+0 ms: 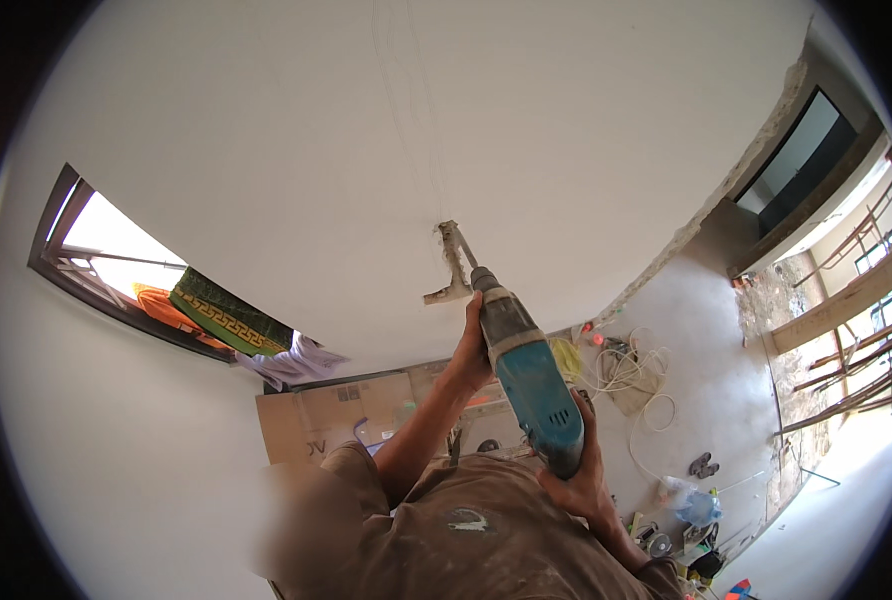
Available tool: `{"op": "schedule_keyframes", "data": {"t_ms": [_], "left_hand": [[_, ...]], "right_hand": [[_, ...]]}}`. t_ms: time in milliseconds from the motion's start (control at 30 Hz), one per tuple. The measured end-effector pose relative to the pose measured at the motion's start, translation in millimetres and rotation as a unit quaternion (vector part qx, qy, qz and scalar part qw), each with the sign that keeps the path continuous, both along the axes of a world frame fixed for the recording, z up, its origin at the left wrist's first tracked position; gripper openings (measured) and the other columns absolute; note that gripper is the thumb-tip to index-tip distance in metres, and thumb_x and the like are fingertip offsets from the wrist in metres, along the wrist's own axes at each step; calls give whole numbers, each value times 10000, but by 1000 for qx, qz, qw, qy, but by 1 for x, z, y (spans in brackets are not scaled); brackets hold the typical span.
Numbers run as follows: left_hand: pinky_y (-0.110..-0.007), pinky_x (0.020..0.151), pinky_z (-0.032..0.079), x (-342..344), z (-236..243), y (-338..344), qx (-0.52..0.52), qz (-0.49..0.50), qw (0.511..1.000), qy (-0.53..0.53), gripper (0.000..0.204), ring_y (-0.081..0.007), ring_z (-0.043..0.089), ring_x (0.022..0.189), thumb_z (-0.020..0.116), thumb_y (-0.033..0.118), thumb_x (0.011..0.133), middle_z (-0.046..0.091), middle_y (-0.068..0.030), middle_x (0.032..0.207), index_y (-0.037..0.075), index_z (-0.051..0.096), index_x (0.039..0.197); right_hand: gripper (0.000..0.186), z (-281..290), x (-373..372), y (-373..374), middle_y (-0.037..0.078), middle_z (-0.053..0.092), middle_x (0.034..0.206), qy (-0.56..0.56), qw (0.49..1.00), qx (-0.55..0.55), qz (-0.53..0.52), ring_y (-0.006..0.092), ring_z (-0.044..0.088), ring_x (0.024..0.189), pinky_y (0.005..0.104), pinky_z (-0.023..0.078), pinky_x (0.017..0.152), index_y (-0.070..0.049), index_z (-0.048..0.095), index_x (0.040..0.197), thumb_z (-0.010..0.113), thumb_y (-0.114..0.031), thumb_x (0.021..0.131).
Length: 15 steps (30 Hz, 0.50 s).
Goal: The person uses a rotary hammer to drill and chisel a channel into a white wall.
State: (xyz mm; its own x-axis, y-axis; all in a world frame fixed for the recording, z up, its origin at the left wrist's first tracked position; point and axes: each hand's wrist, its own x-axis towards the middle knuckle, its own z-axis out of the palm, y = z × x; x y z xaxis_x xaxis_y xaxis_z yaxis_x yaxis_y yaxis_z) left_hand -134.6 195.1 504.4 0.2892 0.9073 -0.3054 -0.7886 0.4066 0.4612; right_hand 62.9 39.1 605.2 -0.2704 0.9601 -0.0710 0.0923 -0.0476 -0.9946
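Note:
A teal and grey rotary hammer [538, 385] is held up against the white wall [296, 190], pointing away from me. My left hand [474, 348] is closed around the dark front part of its body, behind the chuck. At the back end, my right hand [584, 478] grips the handle, and part of its fingers is hidden by the tool. The metal bit [466, 245] reaches into the upper part of a rough groove [454, 268] chipped in the wall. This groove runs downward and bends left at its lower end. Thin pencil-like lines rise above it.
Orange cloth [161, 312] and green patterned cloth [231, 318] hang at a window on the left. Below stands a cardboard sheet [341, 415]. On the right floor lie looped white cable [656, 365], dark footwear [704, 465] and a clear bluish plastic bag [696, 505]. Wooden poles [846, 375] stand beyond an opening.

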Motion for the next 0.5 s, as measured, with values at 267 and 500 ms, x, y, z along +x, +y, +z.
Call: {"op": "schedule_keyframes", "data": {"t_ms": [267, 500], "left_hand": [[-440, 952, 521, -9, 0, 49, 6, 27, 999, -35, 716, -273, 624, 1082, 500, 703, 871, 624, -125, 1148, 84, 542, 1228], [-441, 965, 513, -18, 4, 72, 5, 33, 995, -95, 695, -281, 625, 1083, 475, 694, 888, 630, -129, 1156, 87, 554, 1217]], "right_hand": [[902, 34, -14, 66, 229, 484, 1346, -45, 999, -3, 16, 331, 470, 1285, 422, 380, 1044, -86, 225, 1503, 585, 1, 681], [874, 51, -21, 88, 259, 482, 1325, -73, 996, 35, 34, 385, 488, 1251, 437, 395, 1027, -103, 220, 1502, 582, -15, 711]]}}
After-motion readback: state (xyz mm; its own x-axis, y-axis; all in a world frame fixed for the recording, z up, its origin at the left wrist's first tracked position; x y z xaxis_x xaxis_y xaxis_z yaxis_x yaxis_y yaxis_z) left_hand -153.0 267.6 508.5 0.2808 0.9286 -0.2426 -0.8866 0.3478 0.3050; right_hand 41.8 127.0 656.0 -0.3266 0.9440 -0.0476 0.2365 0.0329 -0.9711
